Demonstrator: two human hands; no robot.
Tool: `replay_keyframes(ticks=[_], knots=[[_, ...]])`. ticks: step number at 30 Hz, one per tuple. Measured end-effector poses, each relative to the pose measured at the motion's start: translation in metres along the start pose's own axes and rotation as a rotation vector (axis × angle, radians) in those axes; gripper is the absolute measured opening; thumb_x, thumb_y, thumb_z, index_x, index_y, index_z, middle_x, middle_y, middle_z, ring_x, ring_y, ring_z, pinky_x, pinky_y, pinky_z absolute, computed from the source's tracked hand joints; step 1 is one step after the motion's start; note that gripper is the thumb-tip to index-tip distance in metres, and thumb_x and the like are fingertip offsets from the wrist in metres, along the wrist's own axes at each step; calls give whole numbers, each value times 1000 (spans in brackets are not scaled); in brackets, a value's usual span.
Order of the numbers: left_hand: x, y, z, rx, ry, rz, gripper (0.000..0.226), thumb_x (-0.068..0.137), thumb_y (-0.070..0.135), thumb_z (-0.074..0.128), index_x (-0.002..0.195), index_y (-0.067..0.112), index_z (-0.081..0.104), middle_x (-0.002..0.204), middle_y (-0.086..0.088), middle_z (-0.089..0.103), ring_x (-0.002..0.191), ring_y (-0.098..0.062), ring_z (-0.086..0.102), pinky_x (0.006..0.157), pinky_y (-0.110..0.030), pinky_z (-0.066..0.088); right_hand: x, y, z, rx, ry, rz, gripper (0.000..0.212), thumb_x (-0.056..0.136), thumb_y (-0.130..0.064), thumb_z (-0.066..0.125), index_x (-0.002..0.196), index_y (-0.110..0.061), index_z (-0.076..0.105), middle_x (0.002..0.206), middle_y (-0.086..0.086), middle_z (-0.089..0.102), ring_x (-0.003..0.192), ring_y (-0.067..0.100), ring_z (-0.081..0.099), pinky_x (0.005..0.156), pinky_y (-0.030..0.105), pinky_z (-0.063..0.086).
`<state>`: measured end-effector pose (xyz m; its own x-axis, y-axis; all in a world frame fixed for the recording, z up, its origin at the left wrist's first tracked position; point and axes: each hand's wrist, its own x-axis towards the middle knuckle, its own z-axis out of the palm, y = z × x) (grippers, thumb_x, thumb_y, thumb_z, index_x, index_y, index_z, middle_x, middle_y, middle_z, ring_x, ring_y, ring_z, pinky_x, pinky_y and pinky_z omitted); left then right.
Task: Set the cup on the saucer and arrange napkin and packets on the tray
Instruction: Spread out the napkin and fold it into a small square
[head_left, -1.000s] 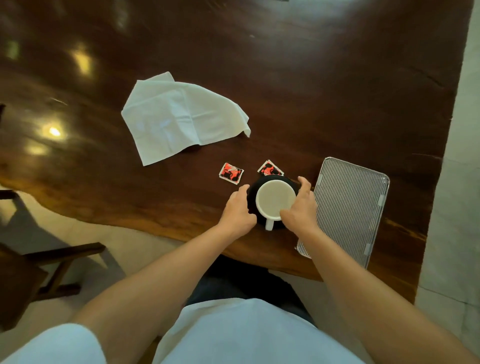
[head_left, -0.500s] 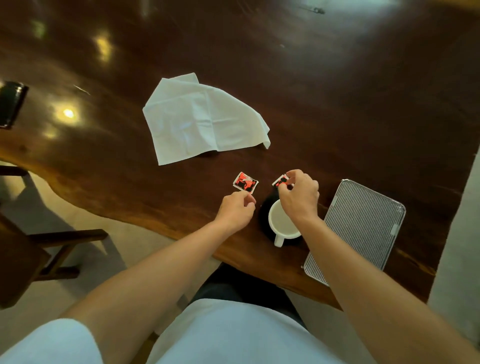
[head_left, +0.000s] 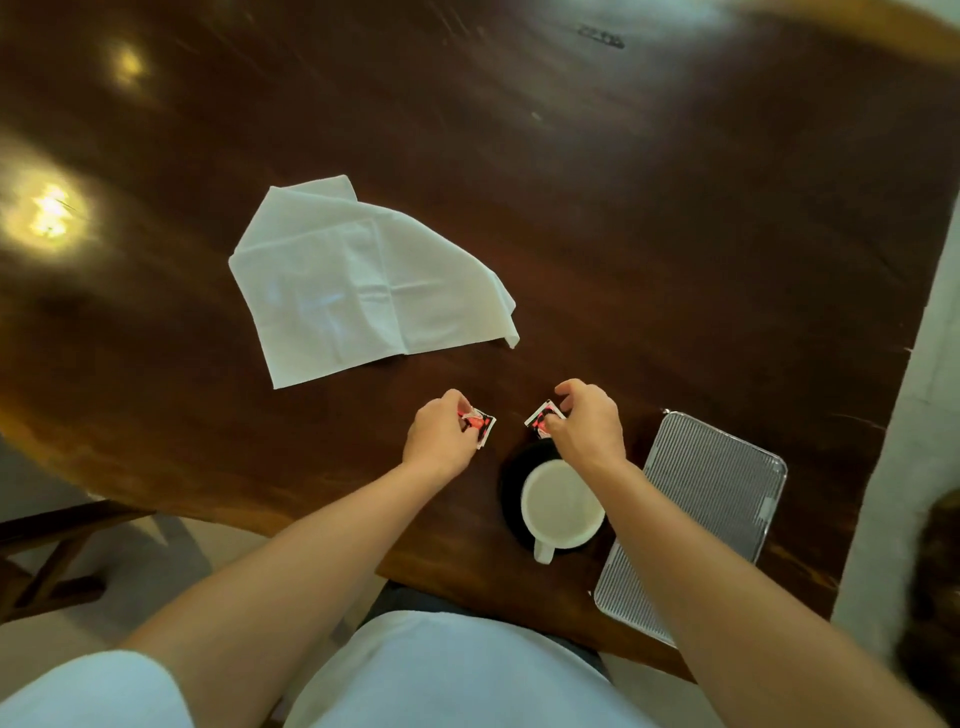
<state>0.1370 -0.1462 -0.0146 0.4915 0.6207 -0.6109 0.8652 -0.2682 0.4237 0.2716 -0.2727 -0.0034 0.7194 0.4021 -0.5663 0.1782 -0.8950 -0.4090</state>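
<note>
A white cup (head_left: 561, 506) stands on the black saucer (head_left: 511, 486) near the table's front edge, handle toward me. My left hand (head_left: 439, 439) pinches a red-and-black packet (head_left: 480, 425) just left of the saucer. My right hand (head_left: 587, 423) pinches a second red-and-black packet (head_left: 540, 414) just beyond the saucer. A white napkin (head_left: 358, 283) lies loosely spread farther back on the left. The ribbed grey tray (head_left: 711, 499) lies right of the saucer, with nothing on it.
The dark wooden table (head_left: 649, 234) ends on the right beside a pale floor. A wooden chair frame (head_left: 47, 561) stands below the table's left front edge. A small dark object (head_left: 600, 36) lies far back.
Both hands left the cup and saucer and reached forward. Each hand has now pinched a packet. The camera view has tilted and moved closer.
</note>
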Motion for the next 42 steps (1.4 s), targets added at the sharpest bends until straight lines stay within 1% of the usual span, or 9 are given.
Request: replay_keyframes(ticks=[5, 13, 19, 24, 28, 31, 33, 37, 42], knots=[[18, -3, -3, -8, 0, -13, 28, 89, 22, 70, 116, 20, 60, 111, -2, 65, 101, -22, 63, 85, -38, 56, 10, -4, 5, 5, -12, 16, 38, 90, -20, 66, 127, -19, 61, 114, 3, 62, 111, 26, 58, 90, 45, 54], [51, 10, -19, -70, 51, 34, 22, 91, 22, 68, 112, 19, 63, 99, 0, 66, 94, -18, 61, 77, -30, 47, 37, -48, 14, 39, 15, -30, 40, 92, -24, 67, 130, -20, 58, 109, -1, 62, 105, 19, 60, 86, 40, 57], [78, 21, -22, -115, 132, 119, 23, 92, 25, 67, 114, 20, 61, 98, 3, 63, 90, -15, 61, 77, -31, 51, 63, -73, 25, 107, 58, -38, 63, 91, -22, 71, 145, -20, 40, 125, 2, 53, 112, 18, 56, 89, 34, 53], [92, 37, -24, -82, 114, 223, 26, 89, 18, 69, 114, 20, 61, 103, 3, 62, 92, -18, 62, 81, -37, 57, 76, -74, 23, 89, 13, -136, 6, 93, -15, 63, 98, -17, 66, 96, 1, 56, 87, 18, 55, 68, 30, 45], [88, 42, -29, -28, 128, 294, 26, 88, 12, 65, 113, 18, 61, 108, -5, 62, 98, -23, 60, 83, -40, 55, 70, -78, 13, 201, -46, -230, 12, 94, -15, 58, 85, -11, 65, 83, 4, 61, 76, 20, 56, 67, 39, 51], [84, 46, -40, -30, 213, 289, 14, 91, 13, 59, 104, 14, 63, 102, -7, 63, 97, -27, 58, 79, -41, 53, 60, -85, -2, 264, -35, -284, 18, 97, -18, 57, 80, -13, 62, 76, 2, 59, 69, 18, 53, 60, 36, 45], [80, 49, -53, -37, 273, 264, 11, 90, 9, 57, 98, 13, 64, 98, -7, 64, 94, -27, 57, 76, -43, 53, 51, -89, -17, 270, -11, -335, 21, 97, -19, 56, 79, -11, 61, 74, 4, 59, 67, 20, 53, 61, 40, 45], [69, 50, -87, 7, 336, 259, 16, 87, 4, 61, 98, 14, 68, 98, -6, 66, 91, -25, 61, 72, -36, 51, 38, -84, -59, 260, 73, -357, 19, 100, -19, 53, 85, -14, 63, 76, 3, 61, 70, 21, 58, 60, 40, 49], [61, 51, -127, 87, 395, 252, 22, 91, 12, 66, 110, 16, 77, 107, -7, 74, 100, -28, 67, 84, -39, 54, 43, -58, -122, 226, 273, -276, 21, 102, -23, 50, 89, -15, 65, 78, 0, 62, 73, 19, 60, 62, 38, 51]])
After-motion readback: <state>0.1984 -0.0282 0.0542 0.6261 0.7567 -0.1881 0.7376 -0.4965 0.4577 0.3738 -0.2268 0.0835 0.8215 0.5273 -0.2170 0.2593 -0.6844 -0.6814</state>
